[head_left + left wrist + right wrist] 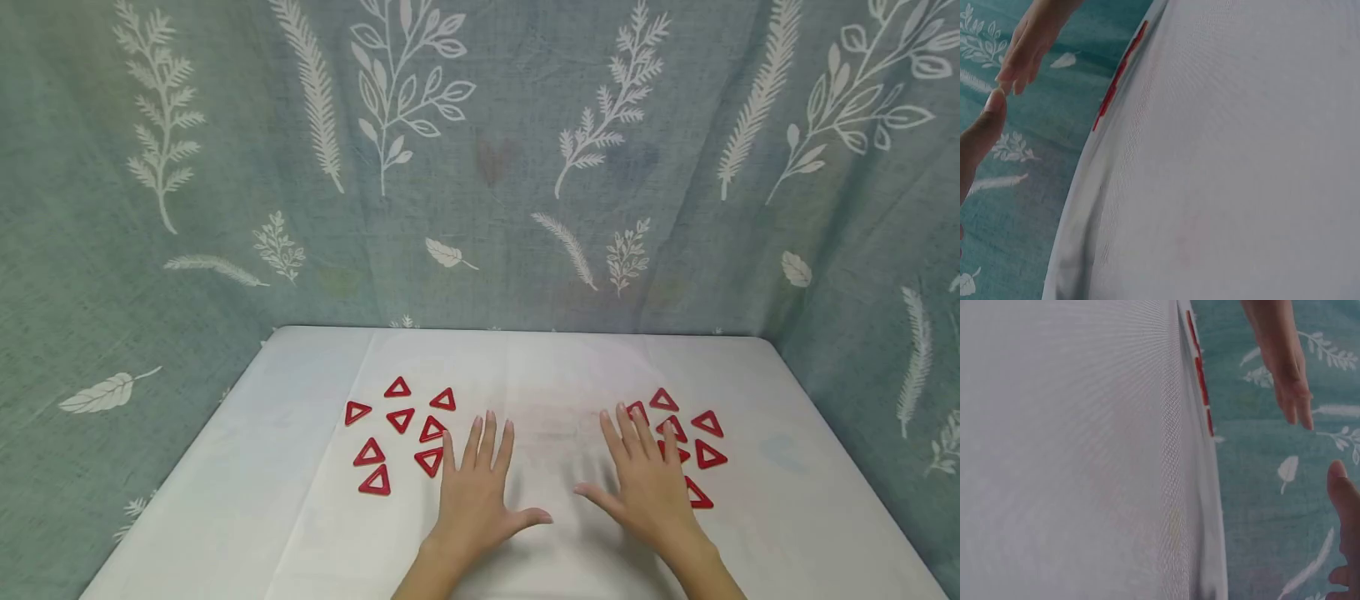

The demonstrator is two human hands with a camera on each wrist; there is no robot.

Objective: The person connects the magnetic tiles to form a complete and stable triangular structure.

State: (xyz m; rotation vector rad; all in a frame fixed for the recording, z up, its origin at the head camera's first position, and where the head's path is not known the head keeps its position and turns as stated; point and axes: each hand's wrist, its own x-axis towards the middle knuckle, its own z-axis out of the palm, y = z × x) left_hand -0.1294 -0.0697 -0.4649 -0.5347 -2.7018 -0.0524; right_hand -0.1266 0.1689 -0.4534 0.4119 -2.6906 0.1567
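Note:
Both hands hover palm down over a white table, fingers straight and spread, holding nothing. The left hand [477, 496] is just right of a loose group of red triangle pieces [369, 452] with open centres; its fingertips come close to a red triangle [429, 461]. Over the right-hand group of similar triangles [709, 454], the right hand [651, 492] hides parts of several pieces. In the left wrist view the left thumb [985, 128] shows at the left edge, with the right hand [1038, 40] beyond. The right wrist view shows the right thumb [1344, 500] and the left hand [1282, 359].
A white cloth covers the table [555, 392], and a bare strip of it lies between the two groups. Behind and at both sides hangs a grey-green curtain [495, 250] with white leaf prints. The table's back edge meets the curtain.

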